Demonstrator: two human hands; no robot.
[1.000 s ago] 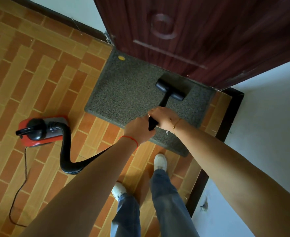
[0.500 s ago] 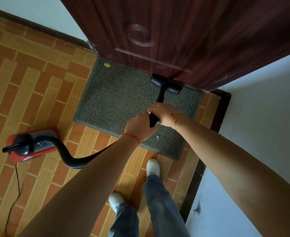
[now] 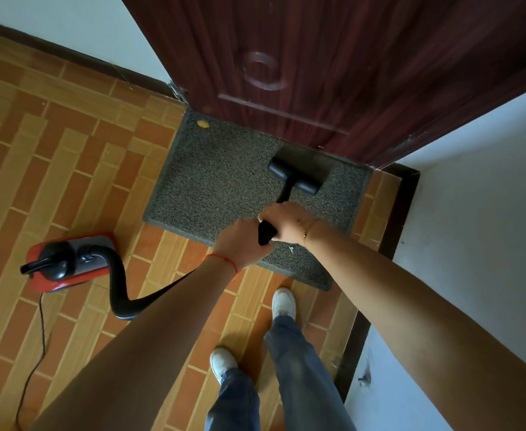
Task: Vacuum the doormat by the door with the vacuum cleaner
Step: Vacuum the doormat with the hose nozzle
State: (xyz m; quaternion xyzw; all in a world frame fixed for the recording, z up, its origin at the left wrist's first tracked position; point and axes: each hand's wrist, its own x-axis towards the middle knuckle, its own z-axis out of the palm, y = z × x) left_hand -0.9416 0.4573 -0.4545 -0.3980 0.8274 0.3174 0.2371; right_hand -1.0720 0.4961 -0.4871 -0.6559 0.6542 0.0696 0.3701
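Hands do the work here: the left hand (image 3: pixel 243 241) and the right hand (image 3: pixel 286 222) both curl tight around the black vacuum wand (image 3: pixel 281 197), the right hand a bit higher up the picture than the left, the two hands just beside each other. The wand runs down to the black floor head (image 3: pixel 295 175), which sits flat on the gray doormat (image 3: pixel 218 181), near the far edge by the dark brown door (image 3: pixel 333 66). The doormat lies on the floor right against the bottom of the door, with one side close to the white wall (image 3: pixel 479 213) on the right. A small yellow spot (image 3: pixel 202 123) lies on the far left corner of the mat. A black ribbed hose (image 3: pixel 121 284) bends across the brown tiled floor (image 3: pixel 53 169) from the wand to the red vacuum cleaner body (image 3: pixel 66 262), which sits to the left of the mat, well apart from the floor head. A thin black cord (image 3: pixel 34 362) trails from the red body toward the bottom of the picture. The person stands just before the mat in white shoes (image 3: pixel 283 301) and blue jeans (image 3: pixel 299 377). A red string (image 3: pixel 224 259) goes around the left wrist and a thin gold bracelet (image 3: pixel 308 227) around the right.
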